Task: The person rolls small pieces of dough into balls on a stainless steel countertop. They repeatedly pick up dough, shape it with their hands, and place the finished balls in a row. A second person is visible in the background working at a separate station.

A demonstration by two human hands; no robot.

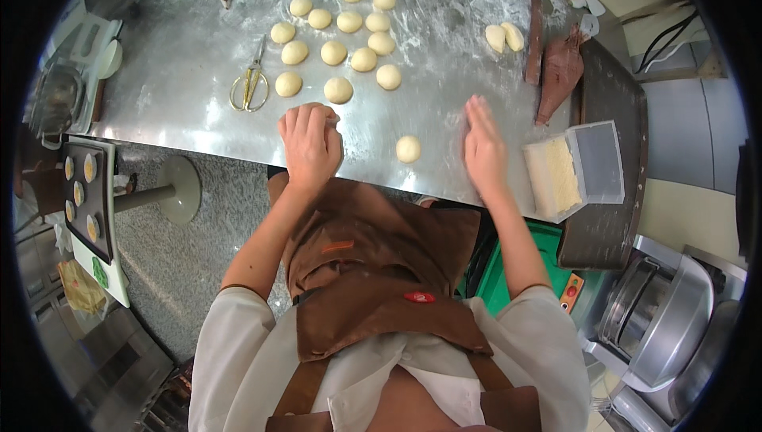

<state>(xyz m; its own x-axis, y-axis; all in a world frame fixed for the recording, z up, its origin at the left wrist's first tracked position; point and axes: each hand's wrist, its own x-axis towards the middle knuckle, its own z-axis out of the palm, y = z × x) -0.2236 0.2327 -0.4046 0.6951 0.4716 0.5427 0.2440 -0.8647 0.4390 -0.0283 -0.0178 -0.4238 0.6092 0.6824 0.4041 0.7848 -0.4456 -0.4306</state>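
Observation:
My left hand (312,143) rests with curled fingers near the front edge of the steel table (196,92). Its palm side is hidden, so whatever may be under it cannot be seen. To the right, my right hand (485,149) is held on edge over the tabletop, fingers extended and slightly blurred, with nothing visible in it. A single smooth dough ball (408,149) sits between the two hands, touching neither. Beyond my left hand lie several round dough balls (338,91) in loose rows. Two cut dough pieces (504,38) lie farther back on the right.
Gold-handled scissors (249,89) lie left of the dough balls. On the right are a brown-filled piping bag (559,71), a brown strip (534,36) and a clear container (553,179) of pale crumbly material. A baking tray (89,194) stands lower left; a green crate (500,271) sits below the table.

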